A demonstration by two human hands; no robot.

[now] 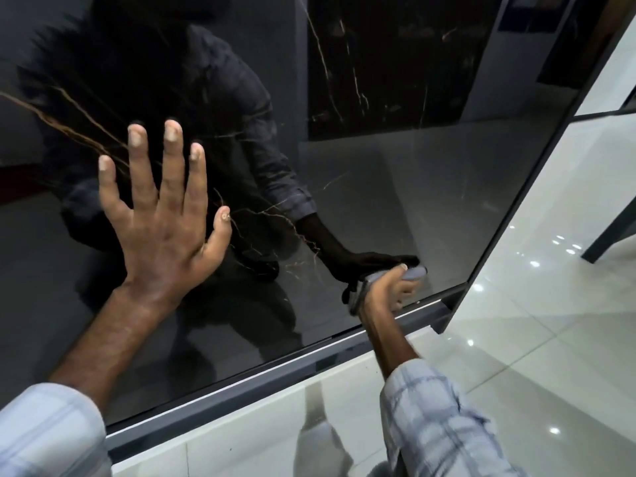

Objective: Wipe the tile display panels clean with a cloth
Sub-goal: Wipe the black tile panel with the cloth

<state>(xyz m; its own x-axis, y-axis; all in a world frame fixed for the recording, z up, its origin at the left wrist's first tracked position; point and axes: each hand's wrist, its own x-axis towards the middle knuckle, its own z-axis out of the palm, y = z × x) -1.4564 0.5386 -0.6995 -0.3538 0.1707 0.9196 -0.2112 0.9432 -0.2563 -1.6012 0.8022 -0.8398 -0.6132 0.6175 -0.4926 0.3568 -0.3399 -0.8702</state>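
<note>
Cloth (411,273) sits bunched in our right hand (387,290), pressed near the panel (395,173)'s lower right corner; unwiped surface runs leftward toward our flat, splayed left hand (161,218).

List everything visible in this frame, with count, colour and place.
tile panel: one, glossy black with gold veins, upright, fills most of view
panel frame: one, dark grey, along the panel's lower edge
cloth: one, grey, pressed on the panel near its lower right corner
floor: white glossy tiles, right and below
left hand: fingers spread flat on the panel
right hand: grip around the cloth
sleeves: two, light blue check, bottom corners
</note>
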